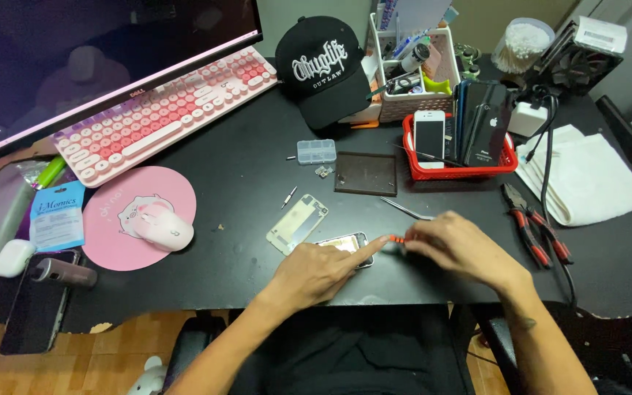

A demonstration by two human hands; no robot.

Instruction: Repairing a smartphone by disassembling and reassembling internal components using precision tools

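A small phone (pixel 343 243) lies flat on the black desk (pixel 243 168), partly hidden under my left hand (pixel 319 271), whose index finger presses on its right end. My right hand (pixel 456 247) is closed around a thin tool with an orange-red grip (pixel 398 239), its tip at the phone's right edge. A pale phone back panel (pixel 296 223) lies just left of the phone. Metal tweezers (pixel 406 210) rest above my right hand. A small bit (pixel 288 197) lies near the panel.
A clear parts box (pixel 316 151) and dark square mat (pixel 366 173) sit behind. A red basket (pixel 453 170) holds phones. Pliers (pixel 537 225), white cloth (pixel 594 179), black cap (pixel 322 66), pink keyboard (pixel 162 102), pink mouse (pixel 162 225) and monitor (pixel 74 58) surround.
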